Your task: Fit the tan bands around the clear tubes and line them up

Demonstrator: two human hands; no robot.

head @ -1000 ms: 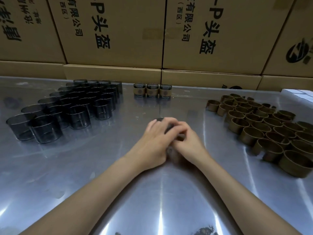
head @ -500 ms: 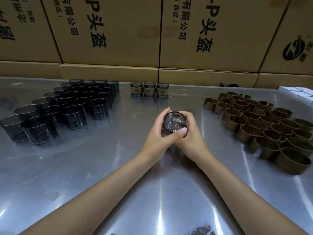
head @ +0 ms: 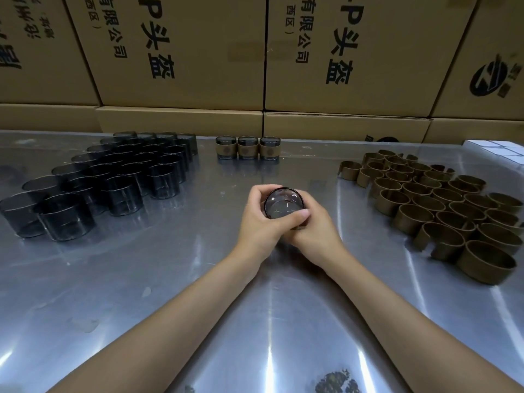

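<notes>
Both hands hold one clear smoky tube [head: 284, 205] over the middle of the metal table, its open end facing the camera. My left hand [head: 259, 222] wraps its left side, thumb lying across the lower rim. My right hand [head: 314, 226] cups the right side, and a sliver of tan band shows under the fingers. Three banded tubes [head: 248, 147] stand in a row at the back centre. Several bare tubes [head: 119, 177] are grouped at the left, and several loose tan bands [head: 442, 205] lie at the right.
Stacked cardboard boxes [head: 181, 49] with black printing wall off the far edge of the shiny metal table [head: 141, 279]. A white box [head: 499, 150] sits at the far right. A dark smudge [head: 337, 382] marks the table's near edge.
The hands, first pressed over the tube low on the table, lifted and tilted it so its open end faces the camera. Since half a second ago the grip has barely shifted.
</notes>
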